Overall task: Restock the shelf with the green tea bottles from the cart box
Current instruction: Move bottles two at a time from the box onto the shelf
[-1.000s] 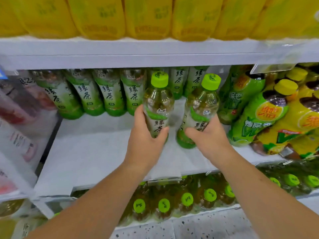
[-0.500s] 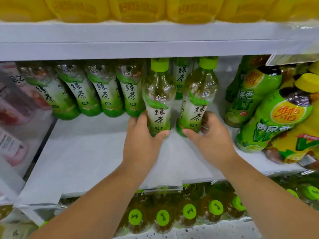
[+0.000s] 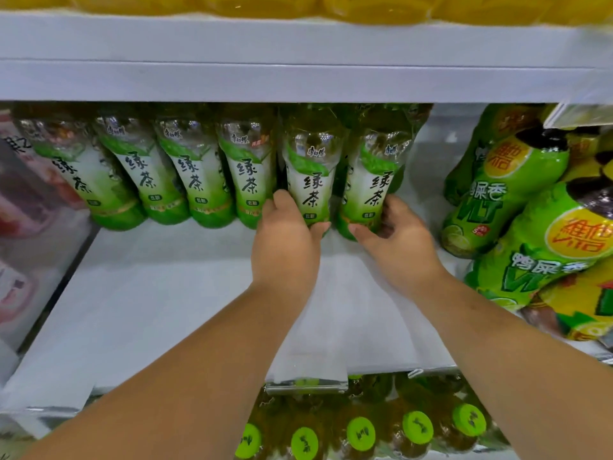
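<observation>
Two hands on stock, I note: left hand (image 3: 285,247) curls round left green tea bottle (image 3: 310,180), right hand (image 3: 398,240) grips right green tea bottle (image 3: 373,184); both upright on shelf (image 3: 166,293), beside back row (image 3: 195,174).

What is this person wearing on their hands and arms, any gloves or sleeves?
Nothing shows. The left hand and right hand are ungloved. Both forearms are bare to the frame edge, with no sleeve, watch or bracelet. The fingers are partly hidden, so rings are unclear.
</observation>
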`<state>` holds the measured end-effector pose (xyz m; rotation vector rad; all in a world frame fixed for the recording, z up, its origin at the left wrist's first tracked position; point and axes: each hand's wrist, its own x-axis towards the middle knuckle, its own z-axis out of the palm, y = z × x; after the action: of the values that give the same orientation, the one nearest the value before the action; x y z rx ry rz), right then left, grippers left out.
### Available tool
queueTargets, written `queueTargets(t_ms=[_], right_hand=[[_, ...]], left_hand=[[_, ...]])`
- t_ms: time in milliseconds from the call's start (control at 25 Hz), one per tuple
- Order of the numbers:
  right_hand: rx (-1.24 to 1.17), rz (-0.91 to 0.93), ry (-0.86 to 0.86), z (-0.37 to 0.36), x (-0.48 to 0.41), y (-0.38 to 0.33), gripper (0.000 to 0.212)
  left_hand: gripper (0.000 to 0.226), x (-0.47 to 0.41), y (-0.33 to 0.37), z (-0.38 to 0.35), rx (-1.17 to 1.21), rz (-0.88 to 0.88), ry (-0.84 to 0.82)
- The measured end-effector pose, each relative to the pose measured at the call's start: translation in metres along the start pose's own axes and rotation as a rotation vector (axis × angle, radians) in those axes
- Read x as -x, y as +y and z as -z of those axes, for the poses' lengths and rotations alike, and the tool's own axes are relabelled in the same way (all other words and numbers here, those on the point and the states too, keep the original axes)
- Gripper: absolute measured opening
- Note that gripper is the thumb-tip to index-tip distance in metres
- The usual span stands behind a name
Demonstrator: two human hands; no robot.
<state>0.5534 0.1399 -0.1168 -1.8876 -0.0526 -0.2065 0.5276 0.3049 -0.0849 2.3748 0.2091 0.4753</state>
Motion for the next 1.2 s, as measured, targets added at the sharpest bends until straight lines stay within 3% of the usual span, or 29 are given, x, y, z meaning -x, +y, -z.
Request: queueTargets(t_ms=[480, 760, 880, 1200], right_hand=[[0.002, 0.026, -0.014, -0.009, -0.02, 0.007, 0.048], [0.18, 0.037, -0.007, -0.01, -0.018, 0.009, 0.044], [0.183, 0.048, 0.009, -0.01, -0.017, 0.008, 0.042], [0.327, 0.029, 0.023, -0.013, -0.019, 0.007, 0.051]], left_hand=[[0.05, -0.023, 0.015, 0.004, -0.27, 0.049, -0.152], [0.053, -0.006, -0.021, -0.007, -0.062, -0.067, -0.051], [0.044, -0.008, -0.026, -0.012, -0.041, -0.005, -0.024], [0.048, -0.009, -0.025, -0.016, 0.014, 0.057, -0.005]])
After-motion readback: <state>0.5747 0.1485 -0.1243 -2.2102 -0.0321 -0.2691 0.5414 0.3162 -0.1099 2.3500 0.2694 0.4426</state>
